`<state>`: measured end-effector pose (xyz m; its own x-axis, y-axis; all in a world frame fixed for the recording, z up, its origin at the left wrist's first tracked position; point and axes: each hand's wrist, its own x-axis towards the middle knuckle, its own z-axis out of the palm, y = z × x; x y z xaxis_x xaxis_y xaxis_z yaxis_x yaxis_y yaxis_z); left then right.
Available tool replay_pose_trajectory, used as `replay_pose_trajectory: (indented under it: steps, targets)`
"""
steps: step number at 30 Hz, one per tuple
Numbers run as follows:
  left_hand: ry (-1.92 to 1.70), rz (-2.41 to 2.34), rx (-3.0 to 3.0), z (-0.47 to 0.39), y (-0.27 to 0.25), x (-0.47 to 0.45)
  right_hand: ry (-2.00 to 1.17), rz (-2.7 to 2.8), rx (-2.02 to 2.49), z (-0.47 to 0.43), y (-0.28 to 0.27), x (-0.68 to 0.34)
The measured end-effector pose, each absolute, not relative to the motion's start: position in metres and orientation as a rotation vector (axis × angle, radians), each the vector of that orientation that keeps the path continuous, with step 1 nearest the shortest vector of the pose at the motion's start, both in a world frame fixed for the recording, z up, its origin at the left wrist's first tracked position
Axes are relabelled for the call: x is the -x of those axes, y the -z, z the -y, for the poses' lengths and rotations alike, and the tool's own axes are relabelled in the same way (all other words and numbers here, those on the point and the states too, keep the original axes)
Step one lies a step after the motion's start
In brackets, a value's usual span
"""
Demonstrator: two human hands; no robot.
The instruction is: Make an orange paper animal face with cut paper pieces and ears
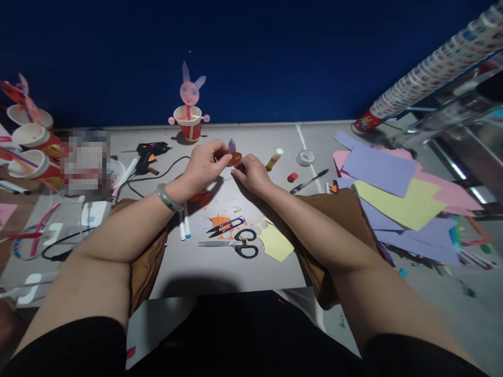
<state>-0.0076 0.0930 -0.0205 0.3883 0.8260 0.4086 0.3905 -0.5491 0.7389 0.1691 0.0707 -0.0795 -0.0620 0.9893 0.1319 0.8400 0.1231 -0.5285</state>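
My left hand point(205, 163) pinches a small orange paper disc point(234, 159) that has a lighter round spot on it. A pointed purple paper piece point(231, 145) stands up from the disc's upper edge. My right hand point(253, 174) has its fingers closed at the right edge of the same disc. Below the hands lie black-handled scissors point(230, 244), purple thread snips point(227, 227), orange paper scraps point(218, 223) and a cut yellow sheet point(277, 242). A glue stick point(274, 159) stands uncapped to the right, its red cap point(292, 177) nearby.
A paper-cup rabbit point(190, 118) stands at the back by the blue wall. Left are a glue gun point(149, 156) with its cord and several decorated cups point(33, 163). Right lie clear tape point(305, 157), a pen point(310, 181), coloured paper point(381, 167) and a tall cup stack point(428, 70).
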Motion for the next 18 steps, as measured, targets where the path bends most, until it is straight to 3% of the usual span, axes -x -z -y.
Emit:
replay_pose_trajectory:
  steps: [11,18]
  targets:
    - [-1.052,-1.002,-1.729,-0.097,0.022,0.004,-0.408,2.060,1.712,-0.066,0.070,-0.167]
    - [-0.995,-0.888,-1.381,-0.100,0.014,0.007,-0.695,1.599,1.480,-0.067,0.053,-0.179]
